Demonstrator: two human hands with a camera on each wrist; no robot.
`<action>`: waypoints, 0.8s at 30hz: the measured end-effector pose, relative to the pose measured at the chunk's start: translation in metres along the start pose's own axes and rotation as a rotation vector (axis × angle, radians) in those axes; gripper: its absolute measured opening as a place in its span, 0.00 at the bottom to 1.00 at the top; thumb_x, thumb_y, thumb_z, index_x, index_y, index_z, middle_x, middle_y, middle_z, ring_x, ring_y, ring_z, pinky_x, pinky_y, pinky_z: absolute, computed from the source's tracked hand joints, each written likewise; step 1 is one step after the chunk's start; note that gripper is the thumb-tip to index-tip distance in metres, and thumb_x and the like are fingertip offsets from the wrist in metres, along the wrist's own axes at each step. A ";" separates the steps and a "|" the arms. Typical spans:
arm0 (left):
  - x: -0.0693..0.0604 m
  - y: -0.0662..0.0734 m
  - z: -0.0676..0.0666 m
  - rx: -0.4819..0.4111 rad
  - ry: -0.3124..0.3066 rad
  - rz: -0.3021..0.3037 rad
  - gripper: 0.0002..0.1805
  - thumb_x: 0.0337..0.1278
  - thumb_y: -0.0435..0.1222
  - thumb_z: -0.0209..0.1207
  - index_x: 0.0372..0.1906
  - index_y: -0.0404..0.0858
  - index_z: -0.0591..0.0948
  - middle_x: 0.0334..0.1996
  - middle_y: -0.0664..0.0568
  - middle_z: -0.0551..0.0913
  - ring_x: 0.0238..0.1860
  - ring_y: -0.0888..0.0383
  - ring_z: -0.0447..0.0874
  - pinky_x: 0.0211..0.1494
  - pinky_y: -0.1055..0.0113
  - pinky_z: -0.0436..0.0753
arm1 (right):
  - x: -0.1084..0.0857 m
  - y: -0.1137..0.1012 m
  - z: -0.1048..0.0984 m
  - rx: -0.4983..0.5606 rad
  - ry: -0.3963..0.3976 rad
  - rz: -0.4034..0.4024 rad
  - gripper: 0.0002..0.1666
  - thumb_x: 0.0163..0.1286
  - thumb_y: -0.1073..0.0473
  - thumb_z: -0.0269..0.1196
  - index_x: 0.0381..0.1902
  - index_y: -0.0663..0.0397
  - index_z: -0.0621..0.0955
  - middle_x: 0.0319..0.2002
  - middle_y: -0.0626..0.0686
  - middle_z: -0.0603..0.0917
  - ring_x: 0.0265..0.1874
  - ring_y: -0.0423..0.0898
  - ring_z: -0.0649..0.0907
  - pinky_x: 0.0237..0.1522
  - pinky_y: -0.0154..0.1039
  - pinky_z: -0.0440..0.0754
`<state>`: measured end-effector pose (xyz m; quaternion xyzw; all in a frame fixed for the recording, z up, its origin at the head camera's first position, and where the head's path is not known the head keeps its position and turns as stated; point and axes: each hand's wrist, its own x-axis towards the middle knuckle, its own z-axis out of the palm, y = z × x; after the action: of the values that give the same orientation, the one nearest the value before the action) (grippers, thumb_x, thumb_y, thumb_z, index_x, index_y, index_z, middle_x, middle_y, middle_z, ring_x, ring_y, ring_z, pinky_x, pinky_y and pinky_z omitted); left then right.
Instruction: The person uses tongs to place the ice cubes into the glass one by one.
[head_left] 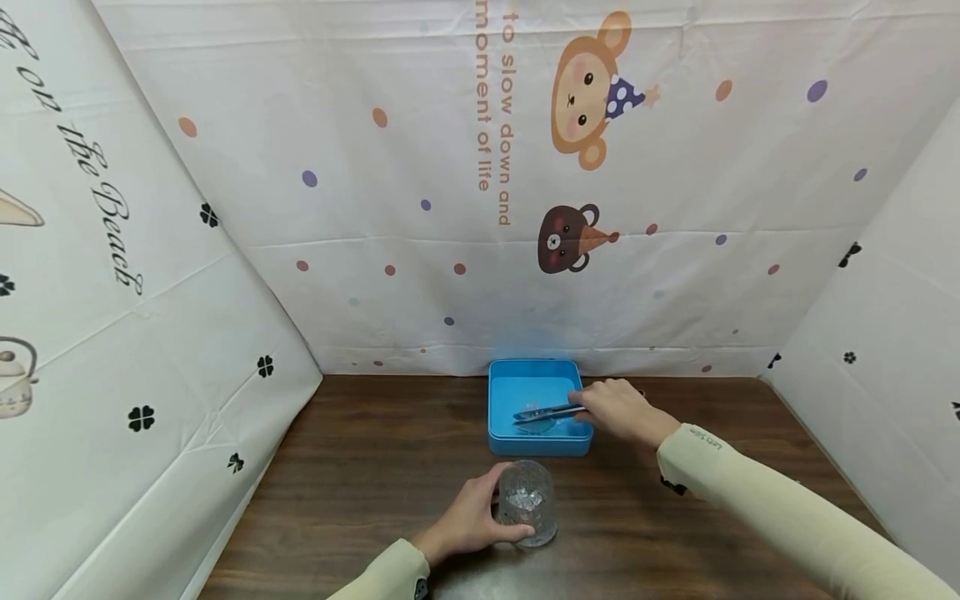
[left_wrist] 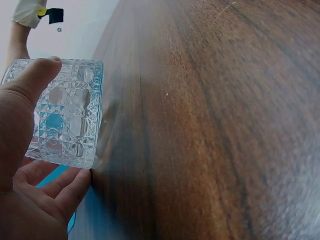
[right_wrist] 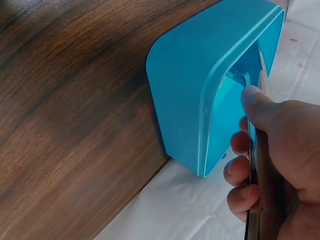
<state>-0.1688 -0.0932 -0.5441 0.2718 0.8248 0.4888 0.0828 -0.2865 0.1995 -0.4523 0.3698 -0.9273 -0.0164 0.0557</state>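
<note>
Right hand [head_left: 618, 408] has its fingers wrapped round the tongs [head_left: 558, 411], which point left and slightly down the frame, tips at the clear stuff [head_left: 537, 427] in the blue box [head_left: 540, 447] just right of centre, though I can't tell if they're pinching any. The glass [head_left: 528, 500] sits pretty much straight below those tips, bottom centre, with the left hand [head_left: 474, 512] way nearer, thumb and fingers curved round it, so I'd guess that short gap is what counts. Dark wood table [head_left: 375, 454], white printed sheets [head_left: 375, 192] behind and both sides.
</note>
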 end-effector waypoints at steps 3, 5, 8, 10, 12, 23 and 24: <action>0.000 0.000 0.000 0.001 0.002 0.005 0.44 0.53 0.55 0.75 0.71 0.47 0.69 0.59 0.54 0.81 0.54 0.63 0.83 0.53 0.68 0.83 | -0.001 0.001 0.001 -0.009 0.003 0.004 0.14 0.69 0.53 0.71 0.49 0.52 0.87 0.27 0.49 0.85 0.13 0.38 0.67 0.12 0.34 0.60; 0.000 0.000 0.001 0.002 0.004 0.010 0.43 0.53 0.54 0.75 0.71 0.47 0.69 0.58 0.54 0.82 0.53 0.63 0.83 0.52 0.68 0.84 | -0.001 0.001 0.001 -0.013 0.005 0.009 0.15 0.69 0.53 0.72 0.49 0.52 0.87 0.28 0.49 0.85 0.13 0.38 0.67 0.12 0.34 0.60; 0.000 0.000 0.001 0.003 0.005 0.011 0.43 0.53 0.54 0.75 0.71 0.47 0.69 0.58 0.54 0.82 0.53 0.64 0.83 0.52 0.68 0.84 | -0.001 0.001 0.001 -0.010 0.009 0.016 0.14 0.68 0.53 0.72 0.49 0.51 0.87 0.27 0.48 0.85 0.12 0.38 0.67 0.12 0.33 0.59; 0.000 -0.001 0.001 0.005 0.006 0.008 0.43 0.53 0.55 0.75 0.71 0.48 0.69 0.58 0.55 0.82 0.53 0.64 0.83 0.52 0.68 0.84 | -0.002 0.001 0.002 -0.004 0.011 0.018 0.14 0.68 0.53 0.72 0.48 0.51 0.87 0.27 0.48 0.85 0.12 0.38 0.66 0.12 0.33 0.59; 0.000 -0.001 0.001 0.009 0.006 0.003 0.44 0.53 0.55 0.75 0.71 0.48 0.69 0.58 0.55 0.81 0.53 0.64 0.83 0.53 0.68 0.84 | -0.002 0.001 0.002 0.004 0.013 0.021 0.14 0.69 0.53 0.72 0.48 0.51 0.87 0.28 0.48 0.85 0.12 0.38 0.66 0.12 0.33 0.59; 0.000 0.002 -0.001 -0.005 -0.002 -0.004 0.43 0.54 0.54 0.74 0.71 0.48 0.69 0.59 0.52 0.82 0.53 0.62 0.83 0.52 0.68 0.84 | -0.004 0.011 -0.008 0.107 0.072 0.034 0.08 0.72 0.52 0.68 0.43 0.49 0.85 0.19 0.42 0.74 0.13 0.36 0.68 0.14 0.32 0.64; 0.000 0.003 -0.001 -0.007 -0.003 -0.005 0.43 0.54 0.54 0.74 0.71 0.48 0.69 0.59 0.52 0.82 0.53 0.62 0.83 0.52 0.68 0.84 | -0.005 0.013 -0.009 0.119 0.091 0.027 0.08 0.72 0.53 0.69 0.42 0.50 0.85 0.19 0.41 0.73 0.13 0.35 0.68 0.14 0.32 0.65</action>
<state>-0.1680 -0.0926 -0.5413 0.2704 0.8237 0.4910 0.0860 -0.2909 0.2126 -0.4426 0.3604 -0.9280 0.0561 0.0759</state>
